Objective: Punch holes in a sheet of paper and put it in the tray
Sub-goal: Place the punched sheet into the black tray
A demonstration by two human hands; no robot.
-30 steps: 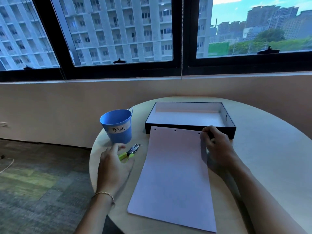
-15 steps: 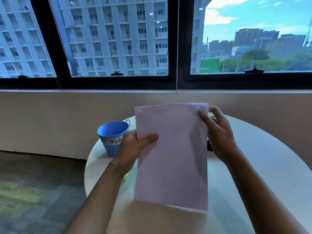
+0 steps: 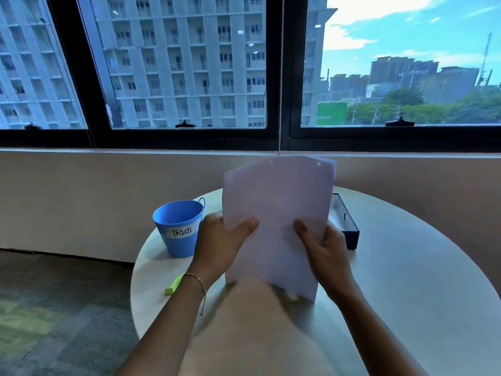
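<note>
I hold a white sheet of paper (image 3: 276, 210) upright above the round table (image 3: 406, 294), with small punched holes along its top edge. My left hand (image 3: 219, 245) grips its lower left side, thumb on the front. My right hand (image 3: 322, 251) grips its lower right side. The black tray (image 3: 349, 226) stands behind the sheet, and only its right end shows. The hole punch (image 3: 173, 286), with its yellow-green handle, lies on the table left of my left wrist, mostly hidden.
A blue bucket (image 3: 177, 226) labelled "Trash" stands at the table's left, close to my left hand. A wall and a row of windows rise behind the table. Carpeted floor lies to the left, beyond the table's edge.
The sheet lay flat on the table, then both hands lifted it upright. Since half a second ago both hands have slid down to its lower half. My left hand left the punch.
</note>
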